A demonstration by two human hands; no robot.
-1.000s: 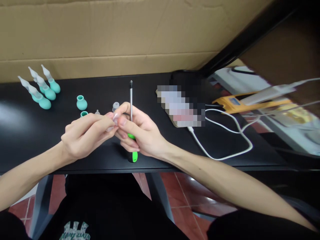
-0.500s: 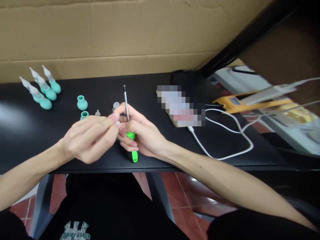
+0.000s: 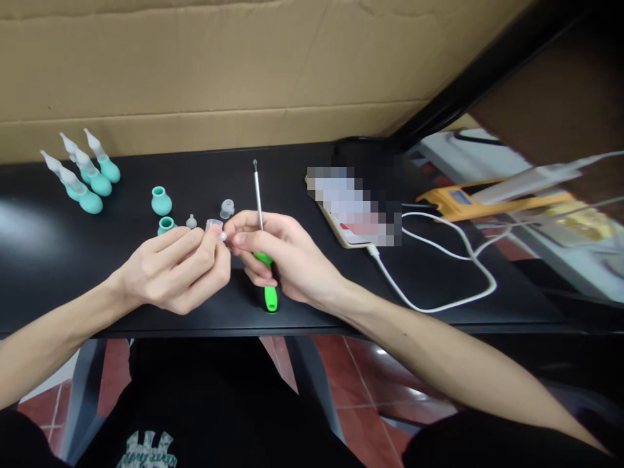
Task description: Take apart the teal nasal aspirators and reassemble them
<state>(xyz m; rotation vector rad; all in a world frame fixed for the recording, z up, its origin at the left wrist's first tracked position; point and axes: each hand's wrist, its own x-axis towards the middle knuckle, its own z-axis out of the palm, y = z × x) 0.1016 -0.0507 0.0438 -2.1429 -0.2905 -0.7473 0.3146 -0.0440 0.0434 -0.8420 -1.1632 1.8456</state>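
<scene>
Screwdriver (image 3: 259, 195) sits a little farther right than half a second ago, and the clear piece (image 3: 214, 223) shows more plainly above the left hand (image 3: 170, 270), whose fingertips pinch it. Right hand (image 3: 292, 257) has lower fingers closed round the screwdriver, thumb and forefinger at the piece's end, contact unclear. Two bulbs (image 3: 161, 203) stand open-mouthed beyond the left hand, insides indistinct.

screwdriver handle (image 3: 271, 298): green | shaft (image 3: 258, 195): silver | held piece (image 3: 214, 223): clear | bulbs (image 3: 161, 203): teal | table (image 3: 39, 273): black | cardboard (image 3: 219, 65): tan | cable (image 3: 492, 286): white
</scene>
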